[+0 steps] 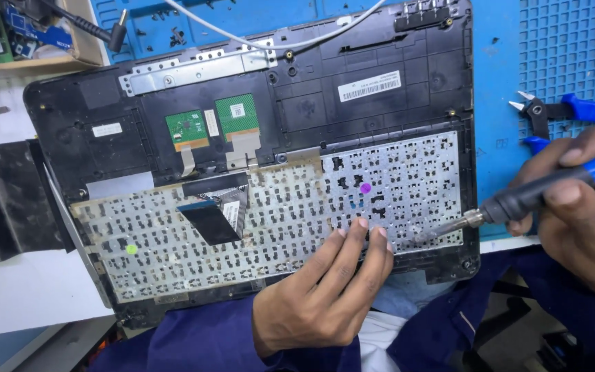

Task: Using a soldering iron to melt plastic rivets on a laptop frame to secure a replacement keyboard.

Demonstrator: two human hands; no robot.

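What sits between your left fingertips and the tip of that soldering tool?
Only bare perforated keyboard backplate, seen from the head view, separates the left hand from the soldering iron.

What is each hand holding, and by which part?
Right hand grips a blue-and-grey soldering iron by its handle. Left hand holds nothing; fingertips rest on the keyboard backplate.

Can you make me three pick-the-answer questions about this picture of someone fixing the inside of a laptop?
1. Where do the left hand fingertips rest?
A. on the keyboard backplate
B. on the blue pliers
C. on a cardboard box

2. How many green circuit boards sit above the backplate?
A. one
B. two
C. five

3. What is the right hand doing?
A. lying flat and empty
B. holding a blue-handled soldering iron
C. gripping the pliers

Answers: A, fingertips press the metal plate; B, two green boards lie side by side; B, its fingers wrap the iron's handle.
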